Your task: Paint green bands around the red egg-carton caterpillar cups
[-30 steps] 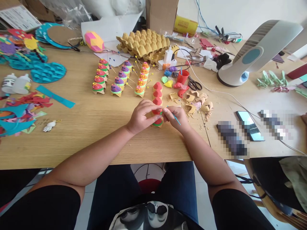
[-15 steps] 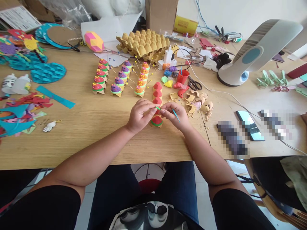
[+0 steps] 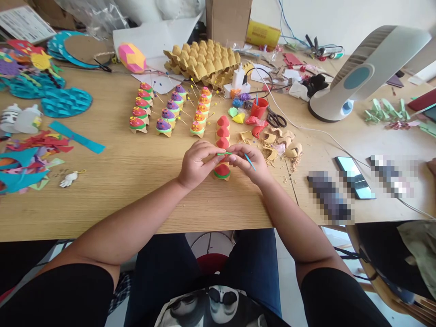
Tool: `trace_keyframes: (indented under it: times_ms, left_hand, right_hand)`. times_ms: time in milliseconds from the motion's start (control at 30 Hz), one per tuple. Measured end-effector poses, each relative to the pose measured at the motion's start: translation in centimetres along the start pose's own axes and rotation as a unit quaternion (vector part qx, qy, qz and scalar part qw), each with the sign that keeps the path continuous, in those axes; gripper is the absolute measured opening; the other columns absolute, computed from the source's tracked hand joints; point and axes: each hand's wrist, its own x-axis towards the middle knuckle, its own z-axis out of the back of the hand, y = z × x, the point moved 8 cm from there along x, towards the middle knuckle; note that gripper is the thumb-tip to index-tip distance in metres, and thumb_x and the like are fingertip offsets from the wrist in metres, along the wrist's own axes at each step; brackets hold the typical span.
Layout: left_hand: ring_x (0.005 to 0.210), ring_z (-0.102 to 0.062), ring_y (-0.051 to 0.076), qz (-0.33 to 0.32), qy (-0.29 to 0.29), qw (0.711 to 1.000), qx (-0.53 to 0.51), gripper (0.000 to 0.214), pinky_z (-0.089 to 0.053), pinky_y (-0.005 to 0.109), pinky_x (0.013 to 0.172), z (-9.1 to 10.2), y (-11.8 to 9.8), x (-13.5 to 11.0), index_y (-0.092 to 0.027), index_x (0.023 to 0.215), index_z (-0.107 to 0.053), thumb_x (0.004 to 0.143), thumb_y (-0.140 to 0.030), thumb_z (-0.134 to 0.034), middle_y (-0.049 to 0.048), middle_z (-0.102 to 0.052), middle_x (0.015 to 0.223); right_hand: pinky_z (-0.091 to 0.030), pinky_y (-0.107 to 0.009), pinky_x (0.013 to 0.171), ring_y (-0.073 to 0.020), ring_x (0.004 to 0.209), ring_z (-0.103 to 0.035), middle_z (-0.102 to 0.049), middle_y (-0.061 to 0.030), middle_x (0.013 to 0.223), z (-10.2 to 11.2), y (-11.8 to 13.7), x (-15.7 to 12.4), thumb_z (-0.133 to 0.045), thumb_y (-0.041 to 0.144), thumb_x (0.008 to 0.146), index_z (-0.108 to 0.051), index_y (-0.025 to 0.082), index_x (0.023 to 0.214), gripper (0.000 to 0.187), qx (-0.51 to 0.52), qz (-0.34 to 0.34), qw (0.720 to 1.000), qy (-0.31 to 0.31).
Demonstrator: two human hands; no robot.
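Between my two hands is a thin green strip of modelling clay point(image 3: 224, 153). Thumb and fingers of my left hand point(image 3: 196, 164) pinch its left end, while my right hand point(image 3: 252, 167) pinches the right end. A slim blue stick point(image 3: 250, 162) is also tucked in my right hand, its tip pointing down to the right. Below and behind the strip stands a row of egg-carton cups point(image 3: 223, 132) capped in red clay. The nearest red cap point(image 3: 222, 170) has a green band around its base; my fingers partly hide the cups behind it.
Finished-looking rows with red point(image 3: 138, 122), purple point(image 3: 164, 125) and orange point(image 3: 197, 127) caps stand behind, pins sticking out. Further back are egg trays point(image 3: 204, 61), clay lumps point(image 3: 239, 118), scissors point(image 3: 276, 119), carton scraps point(image 3: 272, 152) and a white fan point(image 3: 354, 77). A phone point(image 3: 355, 177) lies right.
The green strip now lies more level and shows a longer stretch between my fingertips. Both hands stay in nearly the same place, still pinching it.
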Motion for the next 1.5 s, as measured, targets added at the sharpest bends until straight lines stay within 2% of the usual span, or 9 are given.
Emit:
trace_keyframes:
  times_ms: [133,367,533,667,867,1100,1267,1500]
  left_hand:
    - [0.084,-0.069,0.019,0.006,-0.003,1.0,-0.007,0.018,-0.055,0.038,0.083,0.1,0.1,0.0,-0.025,0.094,-0.078,0.096,-0.042,-0.071,0.0031,-0.077,0.088]
    - [0.083,-0.068,0.02,0.012,0.013,1.0,-0.007,0.026,-0.054,0.04,0.084,-0.1,-0.2,0.1,-0.024,0.088,-0.071,0.099,-0.047,-0.065,0.0036,-0.075,0.085]
    - [0.087,-0.067,0.021,0.007,0.025,1.0,-0.014,0.025,-0.053,0.041,0.086,-0.2,-0.8,0.1,-0.023,0.087,-0.065,0.102,-0.042,-0.058,0.0051,-0.075,0.088]
    - [0.083,-0.065,0.021,0.014,0.046,0.999,-0.01,0.032,-0.052,0.041,0.084,-0.5,-0.9,0.2,-0.024,0.082,-0.063,0.103,-0.047,-0.053,0.0044,-0.072,0.083]
    - [0.078,-0.061,0.02,0.029,0.055,0.998,-0.003,0.043,-0.051,0.04,0.081,-0.6,-0.5,0.2,-0.023,0.074,-0.062,0.103,-0.053,-0.052,0.0038,-0.067,0.076]
    - [0.077,-0.059,0.02,0.025,0.041,0.999,0.003,0.053,-0.049,0.04,0.08,-0.3,-0.1,0.1,-0.023,0.064,-0.057,0.107,-0.052,-0.046,0.004,-0.064,0.072]
    - [0.084,-0.06,0.021,0.038,0.028,0.999,0.001,0.043,-0.049,0.041,0.084,-0.3,0.2,0.1,-0.023,0.075,-0.056,0.108,-0.048,-0.043,0.0052,-0.066,0.081]
    - [0.095,-0.064,0.023,0.031,0.017,0.999,-0.034,0.019,-0.051,0.042,0.091,-0.4,0.2,-0.1,-0.023,0.096,-0.06,0.104,-0.04,-0.055,0.0062,-0.068,0.095]
  right_hand:
    - [-0.062,-0.029,0.076,-0.0144,0.079,-0.072,-0.076,-0.0013,0.085,-0.3,-0.3,0.1,-0.088,0.06,0.072,-0.068,0.023,0.099,0.05,0.025,0.008,1.0,0.006]
    - [-0.057,-0.026,0.064,-0.012,0.065,-0.065,-0.071,0.0002,0.072,-0.3,0.2,-0.2,-0.079,0.066,0.081,-0.069,0.021,0.086,0.047,-0.018,0.0,1.0,0.005]
    - [-0.052,-0.026,0.062,-0.0111,0.06,-0.059,-0.07,-0.001,0.067,-0.5,1.0,-0.3,-0.066,0.07,0.09,-0.068,0.02,0.075,0.052,-0.072,0.018,0.997,0.01]
    - [-0.05,-0.026,0.06,-0.0114,0.057,-0.056,-0.067,-0.0005,0.062,-0.4,1.0,-0.4,-0.06,0.073,0.093,-0.066,0.021,0.07,0.057,-0.104,0.029,0.994,0.01]
    - [-0.05,-0.026,0.061,-0.0114,0.058,-0.056,-0.065,0.0005,0.062,-0.3,1.0,-0.3,-0.062,0.071,0.092,-0.065,0.021,0.072,0.054,-0.098,0.032,0.995,0.006]
    - [-0.053,-0.026,0.065,-0.0114,0.065,-0.06,-0.069,0.0006,0.074,-0.4,0.9,-0.2,-0.077,0.064,0.084,-0.067,0.021,0.087,0.044,-0.035,0.019,0.999,0.005]
    - [-0.054,-0.027,0.068,-0.0123,0.07,-0.062,-0.069,0.0006,0.078,-0.4,0.8,-0.2,-0.079,0.063,0.082,-0.066,0.022,0.09,0.044,-0.028,0.013,1.0,0.003]
    - [-0.049,-0.026,0.064,-0.0111,0.064,-0.057,-0.066,0.0014,0.072,0.3,1.0,-0.2,-0.068,0.069,0.089,-0.064,0.021,0.085,0.048,-0.075,0.029,0.996,-0.027]
